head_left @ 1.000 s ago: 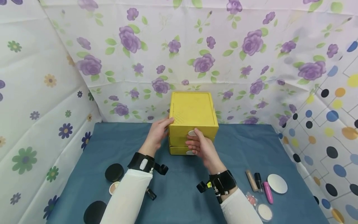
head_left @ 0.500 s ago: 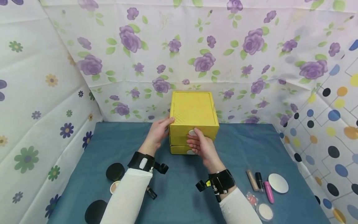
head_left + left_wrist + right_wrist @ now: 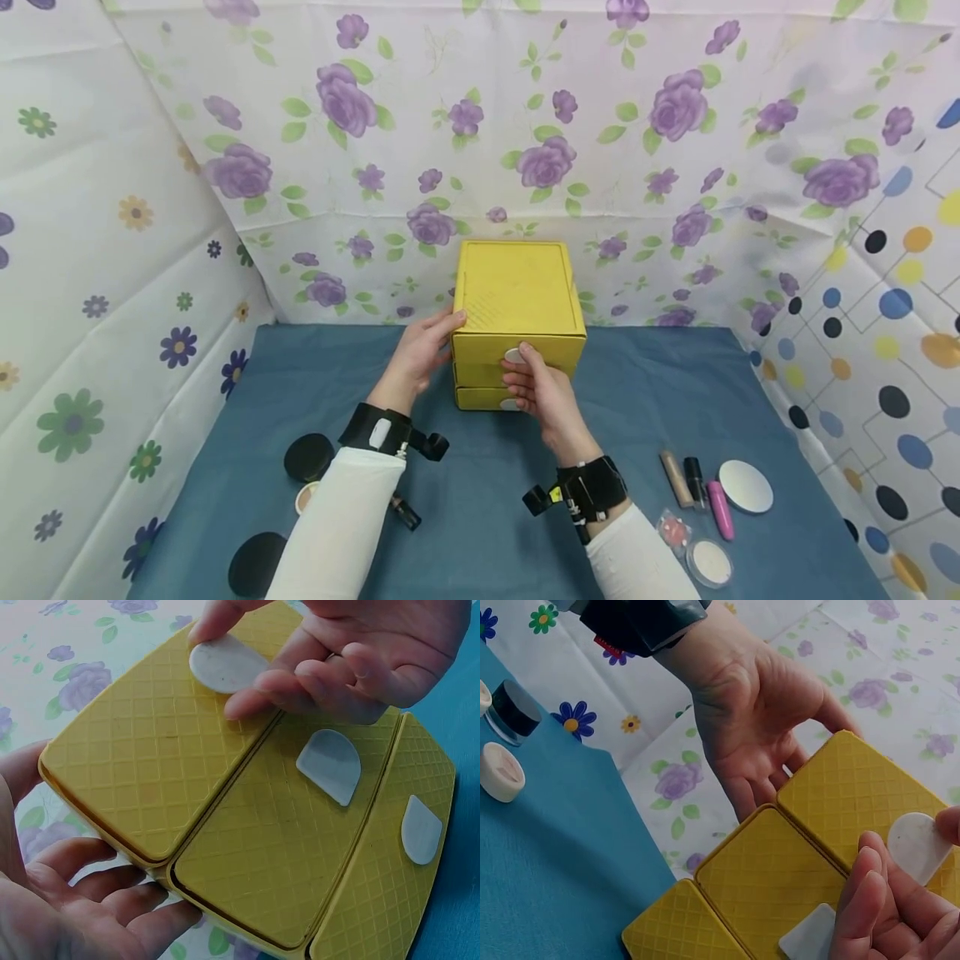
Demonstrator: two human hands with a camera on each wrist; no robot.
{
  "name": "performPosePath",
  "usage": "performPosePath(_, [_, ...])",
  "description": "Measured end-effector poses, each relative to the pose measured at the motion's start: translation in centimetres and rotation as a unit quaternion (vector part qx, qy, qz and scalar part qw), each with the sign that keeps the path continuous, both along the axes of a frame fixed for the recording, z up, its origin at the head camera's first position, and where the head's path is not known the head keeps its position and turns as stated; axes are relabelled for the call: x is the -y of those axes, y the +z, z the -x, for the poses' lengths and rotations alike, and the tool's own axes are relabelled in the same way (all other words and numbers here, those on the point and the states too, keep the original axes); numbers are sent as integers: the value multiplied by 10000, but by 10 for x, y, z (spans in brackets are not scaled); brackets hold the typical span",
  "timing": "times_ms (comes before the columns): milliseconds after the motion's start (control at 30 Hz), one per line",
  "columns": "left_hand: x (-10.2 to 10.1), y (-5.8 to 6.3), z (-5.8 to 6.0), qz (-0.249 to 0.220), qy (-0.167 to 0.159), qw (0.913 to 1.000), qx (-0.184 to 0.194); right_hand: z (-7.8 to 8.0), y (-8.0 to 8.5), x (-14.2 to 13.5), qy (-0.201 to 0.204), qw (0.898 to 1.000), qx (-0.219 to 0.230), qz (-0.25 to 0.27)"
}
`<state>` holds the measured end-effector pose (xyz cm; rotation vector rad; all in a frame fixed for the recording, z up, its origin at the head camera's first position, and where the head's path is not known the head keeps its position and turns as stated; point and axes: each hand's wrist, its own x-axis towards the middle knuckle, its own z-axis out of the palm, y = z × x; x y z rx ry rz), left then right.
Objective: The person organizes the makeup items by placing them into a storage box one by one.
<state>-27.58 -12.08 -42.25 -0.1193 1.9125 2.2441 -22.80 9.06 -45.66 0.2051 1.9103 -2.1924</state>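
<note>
Okay, blue cloth (image 3: 480, 517) below, yellow drawer box (image 3: 519, 308) standing at its 12 o'clock edge; reads as stiff, fairly light plastic, so I'd expect it to skid if tugged unbraced. Left hand (image 3: 418, 354) spread and relaxed along the box's 9 o'clock wall, thumb tip on the top edge, a sensible brace point in my view; right hand (image 3: 549, 398) at the box's 6 o'clock, thumb and fingertip pinching the top white handle (image 3: 226, 666). It's small and probably slick, so best taken edge to edge like that, not by one nail.
</note>
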Motion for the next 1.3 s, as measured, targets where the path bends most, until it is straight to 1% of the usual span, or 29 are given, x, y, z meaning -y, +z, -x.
performPosePath(333, [-1, 1, 3, -11, -2, 10000, -94, -12, -2, -3, -16, 9997, -163, -172])
performPosePath(500, [0, 2, 3, 58, -7, 10000, -6, -22, -4, -4, -2, 9994, -157, -308])
performPosePath(633, [1, 1, 3, 135, 14, 9999, 37, -30, -5, -5, 57, 9992, -242, -328])
performPosePath(833, [1, 1, 4, 200, 30, 9998, -41, -41, -8, -6, 118, 9990, -302, -308])
performPosePath(1033, [2, 0, 3, 244, 34, 9997, -26, -54, -11, -7, 168, 9989, -332, -283])
performPosePath(1200, [1, 0, 2, 259, 37, 9997, -18, -62, -14, -8, 200, 9981, -475, -341])
performPosePath(1300, [1, -2, 1, 250, 6, 9997, -63, -66, -15, -10, 204, 9979, -479, -378])
